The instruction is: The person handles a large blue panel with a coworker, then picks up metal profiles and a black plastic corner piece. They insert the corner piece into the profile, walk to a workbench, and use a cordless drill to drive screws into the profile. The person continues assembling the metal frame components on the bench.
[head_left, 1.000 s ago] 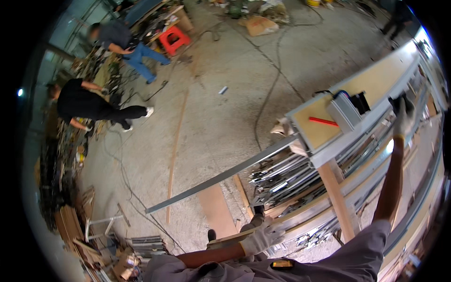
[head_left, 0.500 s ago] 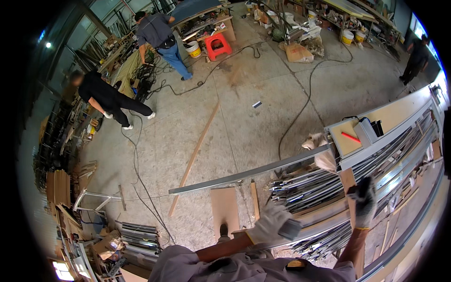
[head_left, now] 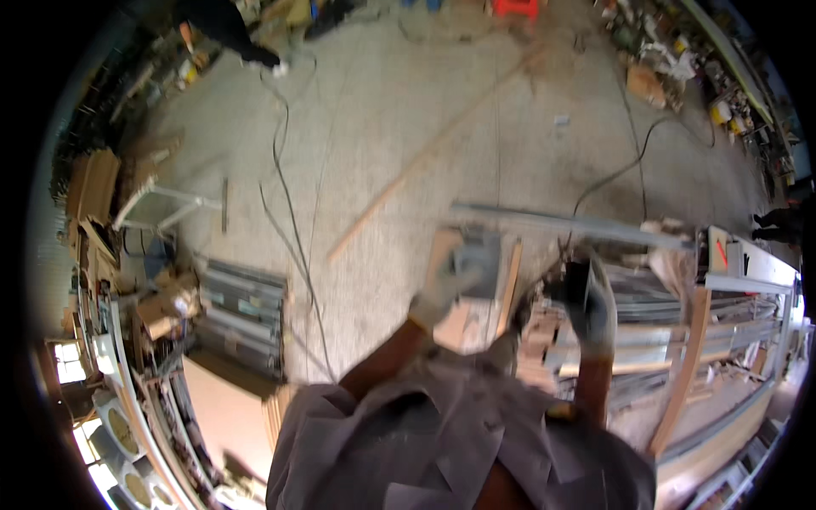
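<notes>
My left hand (head_left: 439, 296), in a pale work glove, is closed on a grey metal piece (head_left: 478, 265), blurred by motion, above a brown board on the floor. My right hand (head_left: 598, 311), also gloved, grips a black object (head_left: 575, 282) whose kind I cannot make out. Just beyond both hands a long grey metal bar (head_left: 586, 226) stretches to the right, toward the corner of a workbench. Several metal profiles (head_left: 637, 338) lie stacked to the right of my right hand.
A wooden strip (head_left: 416, 172) and black cables (head_left: 293, 212) lie across the concrete floor. On the left are a white metal frame (head_left: 174, 202), stacked profiles (head_left: 242, 310) and leaning boards (head_left: 229, 404). A person in black (head_left: 223, 30) stands far left; another person's dark legs (head_left: 778, 225) show far right.
The view has swung left and downward. My left hand has moved forward with the grey piece, and my right hand with the black object is now closer to it, away from the workbench.
</notes>
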Demonstrator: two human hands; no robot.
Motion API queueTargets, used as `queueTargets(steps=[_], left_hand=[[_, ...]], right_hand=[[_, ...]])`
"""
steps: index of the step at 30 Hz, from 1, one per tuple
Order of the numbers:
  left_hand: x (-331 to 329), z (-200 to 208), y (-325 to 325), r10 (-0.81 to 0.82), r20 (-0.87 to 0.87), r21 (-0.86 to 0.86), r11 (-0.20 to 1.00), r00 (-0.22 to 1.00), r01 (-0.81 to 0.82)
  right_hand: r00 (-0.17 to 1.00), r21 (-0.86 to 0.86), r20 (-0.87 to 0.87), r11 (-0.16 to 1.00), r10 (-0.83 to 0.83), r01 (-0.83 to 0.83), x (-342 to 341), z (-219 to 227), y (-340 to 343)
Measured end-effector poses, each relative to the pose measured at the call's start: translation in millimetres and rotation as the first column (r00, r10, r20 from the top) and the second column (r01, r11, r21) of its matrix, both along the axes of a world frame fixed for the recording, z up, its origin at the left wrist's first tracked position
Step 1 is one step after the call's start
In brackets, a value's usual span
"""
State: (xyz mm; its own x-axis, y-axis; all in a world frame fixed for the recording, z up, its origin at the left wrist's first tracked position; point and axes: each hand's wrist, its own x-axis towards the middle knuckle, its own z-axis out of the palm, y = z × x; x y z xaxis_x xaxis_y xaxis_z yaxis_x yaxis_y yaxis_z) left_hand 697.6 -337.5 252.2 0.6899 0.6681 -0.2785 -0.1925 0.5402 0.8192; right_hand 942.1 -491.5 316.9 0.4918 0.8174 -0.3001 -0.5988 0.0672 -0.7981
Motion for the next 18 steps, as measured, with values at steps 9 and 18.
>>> queueTargets(steps=[9, 18], left_hand=[[-185, 15, 101, 0.426, 0.149, -0.476, 0.822, 0.892, -0.313], [-198, -15, 211, 0.442, -0.018, -0.591, 0.719, 0.897, -0.367]], right_hand=[[0.892, -0.138, 0.163, 0.905, 0.421, -0.402, -180, 16, 200], [0.957, -0.143, 0.034, 0.949, 0.287, -0.28, -192, 1, 302]])
